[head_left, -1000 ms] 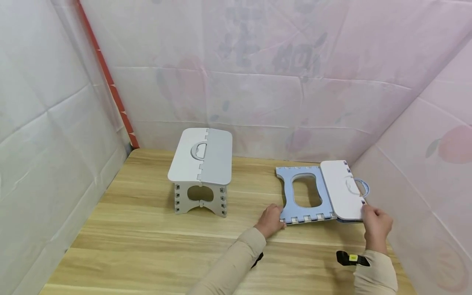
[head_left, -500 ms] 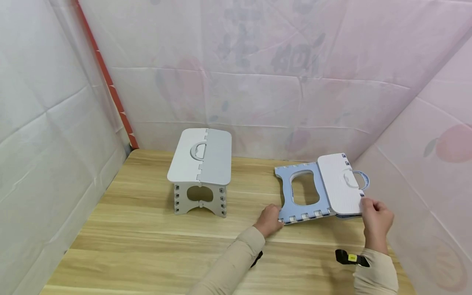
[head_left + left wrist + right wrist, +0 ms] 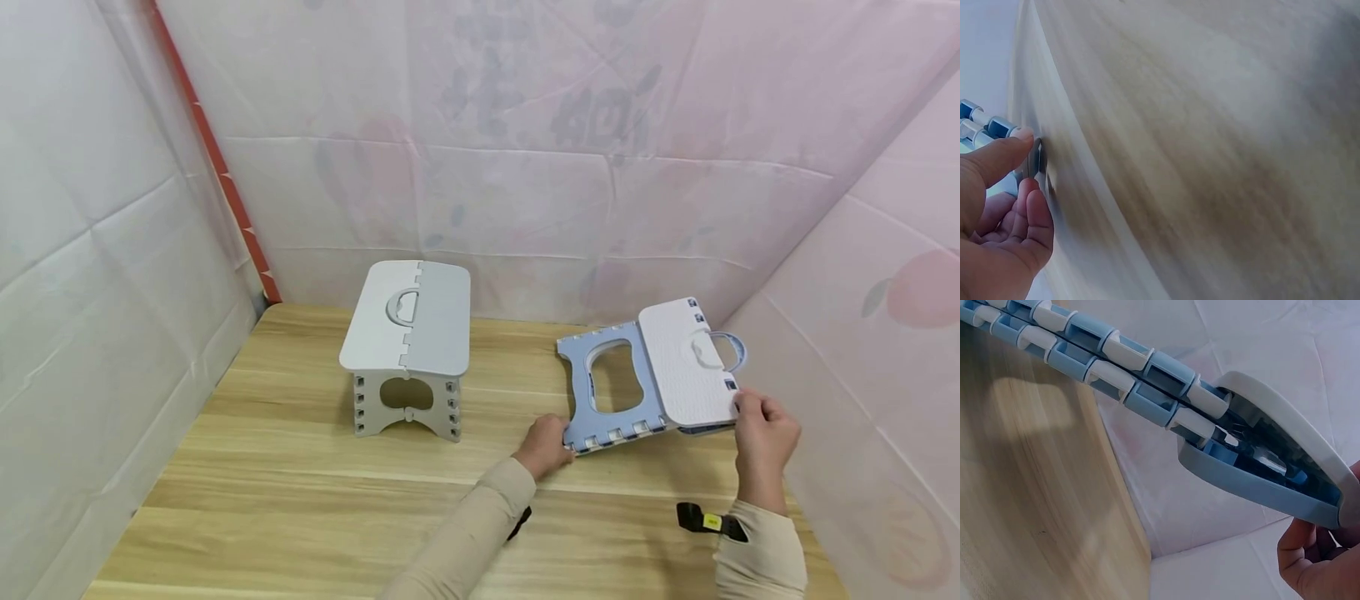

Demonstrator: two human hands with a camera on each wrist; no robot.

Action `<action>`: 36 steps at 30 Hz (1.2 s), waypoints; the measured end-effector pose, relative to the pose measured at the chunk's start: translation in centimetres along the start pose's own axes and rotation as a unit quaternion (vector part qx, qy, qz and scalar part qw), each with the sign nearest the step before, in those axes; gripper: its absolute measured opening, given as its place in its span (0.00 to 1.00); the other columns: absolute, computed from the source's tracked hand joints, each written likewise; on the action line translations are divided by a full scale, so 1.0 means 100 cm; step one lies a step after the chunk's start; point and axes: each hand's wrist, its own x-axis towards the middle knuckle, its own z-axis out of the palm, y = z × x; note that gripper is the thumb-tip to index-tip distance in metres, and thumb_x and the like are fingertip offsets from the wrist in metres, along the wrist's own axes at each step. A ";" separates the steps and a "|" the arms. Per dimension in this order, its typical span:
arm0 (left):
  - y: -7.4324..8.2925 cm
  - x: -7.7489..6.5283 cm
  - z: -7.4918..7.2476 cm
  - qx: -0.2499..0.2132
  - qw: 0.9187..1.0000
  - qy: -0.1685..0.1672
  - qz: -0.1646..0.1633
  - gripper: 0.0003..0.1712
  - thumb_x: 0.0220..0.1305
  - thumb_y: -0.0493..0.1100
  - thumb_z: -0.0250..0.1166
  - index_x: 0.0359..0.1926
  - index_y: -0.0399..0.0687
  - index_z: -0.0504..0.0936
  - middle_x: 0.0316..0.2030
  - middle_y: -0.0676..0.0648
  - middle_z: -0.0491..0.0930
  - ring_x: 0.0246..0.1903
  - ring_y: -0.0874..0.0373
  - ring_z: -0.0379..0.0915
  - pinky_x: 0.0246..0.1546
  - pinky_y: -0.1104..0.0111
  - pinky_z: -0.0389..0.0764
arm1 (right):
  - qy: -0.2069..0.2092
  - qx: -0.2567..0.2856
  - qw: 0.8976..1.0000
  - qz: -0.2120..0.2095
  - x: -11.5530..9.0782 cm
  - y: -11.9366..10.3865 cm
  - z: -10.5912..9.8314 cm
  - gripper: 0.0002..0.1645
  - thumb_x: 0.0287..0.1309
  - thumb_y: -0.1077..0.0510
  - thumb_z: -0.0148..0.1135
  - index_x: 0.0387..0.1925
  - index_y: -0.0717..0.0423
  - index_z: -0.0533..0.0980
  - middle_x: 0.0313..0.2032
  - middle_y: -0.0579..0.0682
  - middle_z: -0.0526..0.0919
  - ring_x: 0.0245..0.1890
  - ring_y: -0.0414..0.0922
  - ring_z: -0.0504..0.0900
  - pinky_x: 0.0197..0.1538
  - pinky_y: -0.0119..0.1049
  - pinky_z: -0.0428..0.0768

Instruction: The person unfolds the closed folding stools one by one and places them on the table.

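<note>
A blue-and-white folding stool (image 3: 671,367), folded flat, is tilted over the right part of the table with its right end raised. Its white seat half and blue loop handle are at the right, the blue leg frame with a large opening at the left. My left hand (image 3: 543,446) pinches the near left corner of the legs between thumb and fingers, close to the wood. The near right corner of the seat is held by my right hand (image 3: 765,437). In the right wrist view the stool's hinged edge (image 3: 1116,362) shows two layers lying together, with the hollow seat halves parted slightly.
A grey-and-white folding stool (image 3: 442,325) stands unfolded to the left, its handle set in the seat. Wood-grain table (image 3: 285,500) lies beneath. Pale printed sheeting (image 3: 525,208) hangs behind and along both sides, close to my right hand.
My right hand has lifted the right end of the blue-and-white folding stool, and the seat has shifted up and slightly left. My left hand keeps its grip on the left corner.
</note>
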 end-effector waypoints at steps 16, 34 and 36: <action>-0.001 0.001 -0.012 -0.074 0.996 -0.018 -0.048 0.36 0.37 0.36 0.78 0.53 0.39 0.78 0.46 0.49 0.79 0.44 0.61 0.74 0.42 0.75 0.73 | -0.116 0.296 0.948 -0.009 0.019 0.029 0.002 0.10 0.53 0.73 0.54 0.33 0.71 0.82 0.31 0.56 0.83 0.30 0.43 0.82 0.28 0.30 0.79; 0.005 0.006 -0.012 -0.007 1.000 -0.024 -0.016 0.27 0.39 0.40 0.78 0.45 0.41 0.82 0.38 0.50 0.80 0.35 0.63 0.73 0.36 0.77 0.72 | -0.137 0.349 0.926 0.037 -0.023 -0.024 0.008 0.10 0.57 0.71 0.55 0.36 0.73 0.81 0.32 0.57 0.84 0.33 0.44 0.82 0.33 0.30 0.79; 0.005 0.005 -0.011 -0.012 0.999 -0.026 -0.019 0.26 0.39 0.40 0.78 0.44 0.42 0.82 0.37 0.50 0.80 0.35 0.63 0.73 0.35 0.76 0.72 | -0.146 0.353 0.924 0.028 -0.025 -0.026 0.010 0.10 0.58 0.70 0.56 0.37 0.74 0.80 0.33 0.57 0.84 0.33 0.44 0.82 0.33 0.30 0.79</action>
